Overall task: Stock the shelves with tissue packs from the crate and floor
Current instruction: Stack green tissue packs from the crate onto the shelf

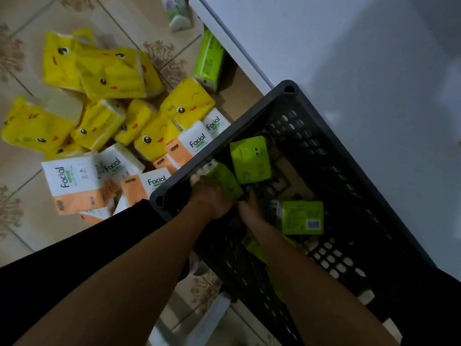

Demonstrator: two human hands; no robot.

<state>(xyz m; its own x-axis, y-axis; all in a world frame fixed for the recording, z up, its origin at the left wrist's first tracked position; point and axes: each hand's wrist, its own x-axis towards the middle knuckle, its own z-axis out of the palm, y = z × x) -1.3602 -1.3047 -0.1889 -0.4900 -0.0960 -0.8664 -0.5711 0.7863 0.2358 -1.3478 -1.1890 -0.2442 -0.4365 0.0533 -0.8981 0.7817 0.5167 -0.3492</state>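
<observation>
Tiled floor (22,233), left hand (212,198) around green pack (225,179).

One dark crate (249,121) at 3 o'clock holds four green tissue packs (250,159). On the floor (30,221), a fifth green pack (209,61) and one pale pack (177,13) sit at 12 o'clock. At 10 o'clock lie at least eight yellow packs (112,73), and at 9 o'clock about six white-and-orange packs (72,183).

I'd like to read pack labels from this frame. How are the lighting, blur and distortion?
Head view: dim, darkest inside the crate. Head view: motion blur smears the yellow packs and the green pack in the left hand; "Facial" on the white-orange packs is legible. Head view: the white shelf edge runs diagonally, the frame tilted.
</observation>
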